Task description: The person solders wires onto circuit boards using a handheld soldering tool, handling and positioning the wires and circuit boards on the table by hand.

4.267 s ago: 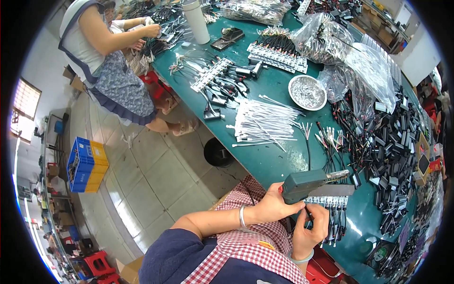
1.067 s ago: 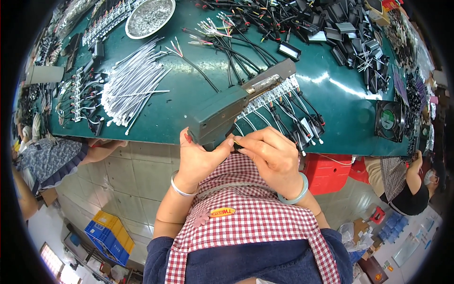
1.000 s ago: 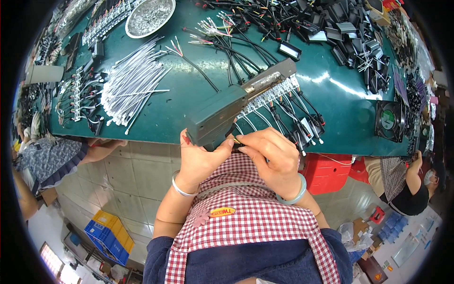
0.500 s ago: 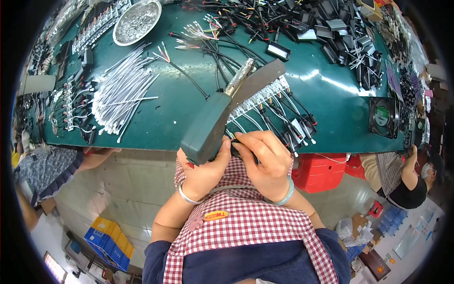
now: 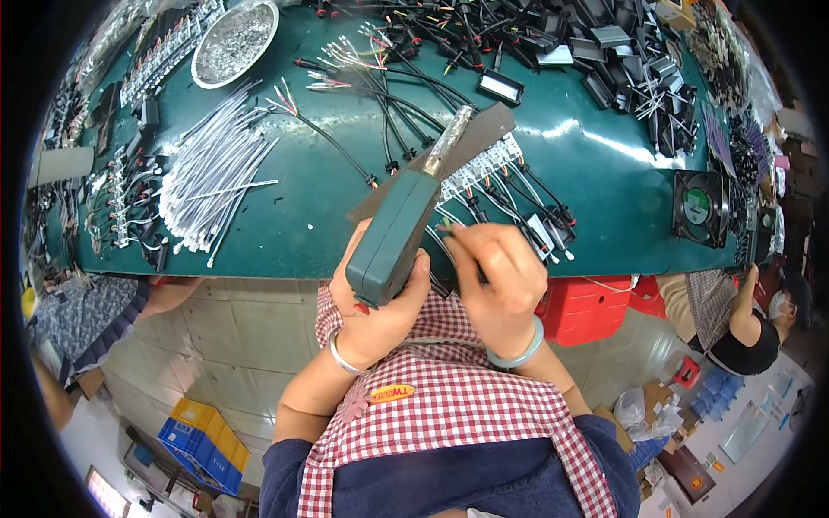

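Observation:
A dark green gun-shaped tool (image 5: 397, 233) with a silvery barrel, like a soldering gun, covers part of my left hand (image 5: 380, 315). That hand's fingers curl under the tool, its thumb on the right side; what they hold is hidden. Beside the thumb shows a bit of black cable (image 5: 438, 286). My right hand (image 5: 501, 281) is closed in a pinch on the tips of thin coloured wires (image 5: 446, 227). Beyond the hands, a strip of small white circuit boards (image 5: 485, 166) has white and black leads attached. A brown flat plate (image 5: 488, 129) partly overlaps it.
White cable ties or leads (image 5: 211, 173) lie bundled on the green table (image 5: 302, 207), left of black cables (image 5: 332, 141) with stripped ends. A bowl of silvery scraps (image 5: 235, 43), black housings (image 5: 596, 52), a fan (image 5: 699, 209) and a red stool (image 5: 587, 309) surround them. Co-workers sit at both sides.
My right hand has drawn right and apart from the left thumb. The left hand's fingers now show left of the green tool, which appears farther right and more upright.

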`<state>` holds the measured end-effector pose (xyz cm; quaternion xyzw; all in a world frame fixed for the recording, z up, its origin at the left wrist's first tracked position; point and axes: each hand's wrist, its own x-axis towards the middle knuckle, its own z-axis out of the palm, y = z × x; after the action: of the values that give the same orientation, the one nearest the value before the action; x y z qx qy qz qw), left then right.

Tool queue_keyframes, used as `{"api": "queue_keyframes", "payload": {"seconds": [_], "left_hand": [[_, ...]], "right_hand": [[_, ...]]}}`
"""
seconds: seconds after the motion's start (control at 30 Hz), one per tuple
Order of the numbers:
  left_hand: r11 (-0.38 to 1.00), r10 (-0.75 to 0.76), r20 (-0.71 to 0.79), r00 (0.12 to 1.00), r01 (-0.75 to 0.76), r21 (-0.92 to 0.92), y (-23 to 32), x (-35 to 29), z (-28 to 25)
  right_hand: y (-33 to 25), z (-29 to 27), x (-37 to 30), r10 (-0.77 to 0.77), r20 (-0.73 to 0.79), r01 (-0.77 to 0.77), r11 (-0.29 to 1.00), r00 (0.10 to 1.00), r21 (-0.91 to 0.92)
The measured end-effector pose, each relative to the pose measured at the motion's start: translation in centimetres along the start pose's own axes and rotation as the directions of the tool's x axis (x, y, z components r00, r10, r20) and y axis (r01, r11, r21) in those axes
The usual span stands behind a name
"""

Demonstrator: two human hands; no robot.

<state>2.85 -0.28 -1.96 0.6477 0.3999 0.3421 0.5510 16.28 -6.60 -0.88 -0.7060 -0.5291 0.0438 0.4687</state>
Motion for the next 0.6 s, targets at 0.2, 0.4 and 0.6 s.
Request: {"api": "queue_keyframes", "payload": {"seconds": [0.2, 0.4, 0.6], "left_hand": [[0.992, -0.119, -0.012, 0.993, 0.119, 0.045, -0.1, -1.6, -2.3], [0.992, -0.062, 0.002, 0.998, 0.061, 0.114, -0.5, -3.1, -4.8], [0.94, 0.156, 0.102, 0.983, -0.179, 0.29, -0.3, -3.2, -5.7]], "right_hand": [[2.3, 0.6, 0.1, 0.033, 0.005, -0.03, 0.972, 0.999, -0.232], [2.3, 0.8, 0.2, 0.021, 0.021, -0.015, 0.963, 1.0, -0.271], [2.3, 0.9, 0.2, 0.038, 0.027, -0.029, 0.957, 0.999, -0.287]]}}
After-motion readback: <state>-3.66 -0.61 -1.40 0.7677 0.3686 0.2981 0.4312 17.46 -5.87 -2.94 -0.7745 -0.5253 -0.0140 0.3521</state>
